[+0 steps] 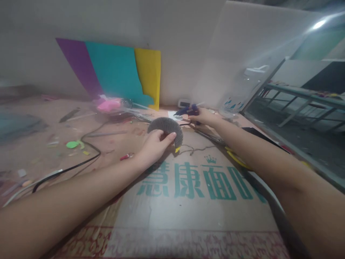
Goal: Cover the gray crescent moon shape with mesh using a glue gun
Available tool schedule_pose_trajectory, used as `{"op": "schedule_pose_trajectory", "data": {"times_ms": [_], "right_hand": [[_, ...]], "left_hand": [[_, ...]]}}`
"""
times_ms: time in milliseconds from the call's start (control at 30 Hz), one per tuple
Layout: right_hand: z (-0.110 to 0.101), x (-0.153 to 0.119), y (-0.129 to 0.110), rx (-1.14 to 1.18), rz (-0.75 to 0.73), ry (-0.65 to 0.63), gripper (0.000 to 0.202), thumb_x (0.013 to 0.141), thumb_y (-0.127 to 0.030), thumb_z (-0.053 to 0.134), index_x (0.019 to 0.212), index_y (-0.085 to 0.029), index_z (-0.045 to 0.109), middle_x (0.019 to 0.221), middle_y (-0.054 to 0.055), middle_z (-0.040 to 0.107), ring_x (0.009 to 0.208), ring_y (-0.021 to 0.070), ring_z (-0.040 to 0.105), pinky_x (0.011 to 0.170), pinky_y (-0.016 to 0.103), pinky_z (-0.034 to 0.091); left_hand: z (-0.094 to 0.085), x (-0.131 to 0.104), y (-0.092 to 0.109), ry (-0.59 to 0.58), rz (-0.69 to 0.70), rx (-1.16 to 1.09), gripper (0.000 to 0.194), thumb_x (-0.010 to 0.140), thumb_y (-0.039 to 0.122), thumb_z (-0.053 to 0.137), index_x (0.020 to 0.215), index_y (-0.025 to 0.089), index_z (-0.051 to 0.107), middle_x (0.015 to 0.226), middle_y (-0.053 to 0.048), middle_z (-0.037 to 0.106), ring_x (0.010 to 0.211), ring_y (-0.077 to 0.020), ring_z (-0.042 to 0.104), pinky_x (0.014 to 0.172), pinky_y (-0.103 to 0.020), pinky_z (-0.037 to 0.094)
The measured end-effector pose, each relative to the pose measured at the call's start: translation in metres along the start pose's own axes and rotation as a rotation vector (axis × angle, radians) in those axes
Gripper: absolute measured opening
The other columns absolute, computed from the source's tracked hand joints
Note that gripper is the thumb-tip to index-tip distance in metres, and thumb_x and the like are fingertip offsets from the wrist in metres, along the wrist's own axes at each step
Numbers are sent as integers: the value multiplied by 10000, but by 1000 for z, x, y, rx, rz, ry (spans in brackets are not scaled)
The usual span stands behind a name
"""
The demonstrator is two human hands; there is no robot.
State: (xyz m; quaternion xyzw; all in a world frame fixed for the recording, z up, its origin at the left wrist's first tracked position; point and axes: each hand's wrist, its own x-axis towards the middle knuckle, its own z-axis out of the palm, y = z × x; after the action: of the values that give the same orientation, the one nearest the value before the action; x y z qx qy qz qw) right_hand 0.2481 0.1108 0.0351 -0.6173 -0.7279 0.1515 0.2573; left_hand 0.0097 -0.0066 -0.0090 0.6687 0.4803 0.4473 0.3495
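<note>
In the middle of the head view, my left hand [156, 145] is closed on a curved grey ribbed piece [165, 125]. It arches over my fingers, and a small yellow tip shows at its lower right end. Further back and to the right, my right hand [205, 117] grips a dark blue glue gun [185, 110], its nozzle pointing left. Beneath the nozzle lies a small white sheet [172, 115]. The grey piece and the glue gun are apart.
Purple, teal and yellow sheets [115, 72] lean on the back wall. A clear plastic jug [235, 95] stands at the right. Scissors with yellow handles [237, 158] lie under my right forearm. A black cable [88, 158] and scattered scraps cover the left side.
</note>
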Motion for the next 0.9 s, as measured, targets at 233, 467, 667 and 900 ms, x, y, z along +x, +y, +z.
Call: {"op": "schedule_pose_trajectory", "data": {"times_ms": [233, 467, 667, 900], "right_hand": [[1, -3, -3, -32, 132, 118, 202, 765, -273, 697, 869, -100, 698, 751, 129, 718, 722, 245, 681, 663, 321, 517], [-18, -57, -22, 171, 50, 230, 199, 904, -288, 517, 983, -169, 656, 1039, 108, 735, 837, 194, 712, 649, 250, 510], [-19, -129, -34, 299, -175, 221, 240, 860, -432, 612, 893, -198, 655, 908, 82, 719, 836, 226, 676, 774, 353, 539], [-13, -158, -12, 140, -207, 180, 358, 859, -576, 539, 812, -239, 652, 833, 58, 700, 806, 262, 671, 840, 480, 533]], "left_hand": [[3, 5, -11, -4, 60, 72, 434, 844, 570, 542, 615, 201, 545, 622, -31, 613, 615, -177, 571, 568, -287, 386], [6, 4, -8, -21, 40, -91, 368, 856, 466, 547, 607, 199, 503, 612, -15, 600, 601, -151, 568, 587, -280, 407], [3, 3, -6, 37, 59, -44, 351, 875, 435, 537, 616, 200, 505, 625, -13, 588, 621, -154, 555, 609, -295, 412], [2, 1, -3, 34, 18, -65, 344, 874, 428, 540, 615, 204, 504, 633, -14, 594, 643, -163, 566, 629, -303, 424]]}}
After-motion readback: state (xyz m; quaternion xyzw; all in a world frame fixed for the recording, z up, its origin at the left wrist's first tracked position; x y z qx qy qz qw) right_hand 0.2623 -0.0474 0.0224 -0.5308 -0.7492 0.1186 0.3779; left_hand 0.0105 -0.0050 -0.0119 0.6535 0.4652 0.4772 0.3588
